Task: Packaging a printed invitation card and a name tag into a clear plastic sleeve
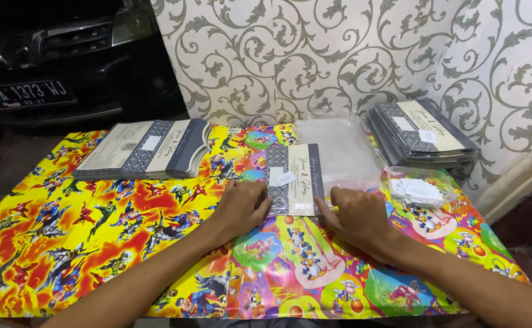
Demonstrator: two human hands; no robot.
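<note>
head view: folded card (294, 180), grey-patterned and cream, lies flat mid-table on cartoon-print cloth (96, 231). left hand (241, 206) fingers loosely curled, pressing card's left edge; right hand (357, 218) fingers flat at lower right corner, near clear sleeves (339, 149). card likely light, stiff, creasable; grip by edges.

Two hands, left hand (241, 206) and right hand (357, 215), one card (293, 179), two card stacks (147, 149) (421, 133), one sleeve pile (339, 146), one bag of labels (421, 188) counted.
</note>
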